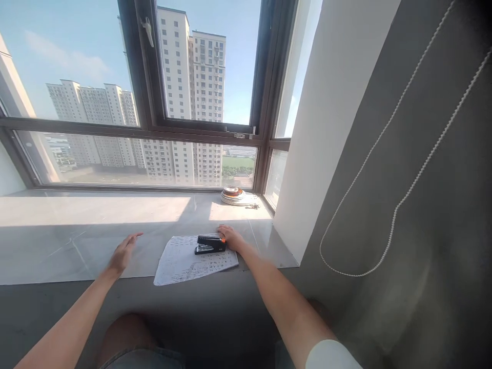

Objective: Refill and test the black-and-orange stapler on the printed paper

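A black stapler (209,245) with an orange part at its right end lies on a sheet of paper (177,261) covered in dark writing. The paper rests on the grey stone windowsill (146,259), and its lower left corner hangs past the front edge. My right hand (231,237) is at the stapler's right end, fingers stretched out and pointing left behind it. Whether it touches the stapler I cannot tell. To the left of the paper, my left hand (123,253) is open over the sill, apart from the paper and holding nothing.
Round stacked items (232,195), white and brown, sit at the back right of the sill by the window frame (265,128). A small dark tangle (252,206) lies beside them. At right, a beaded blind chain (392,225) hangs before the grey wall.
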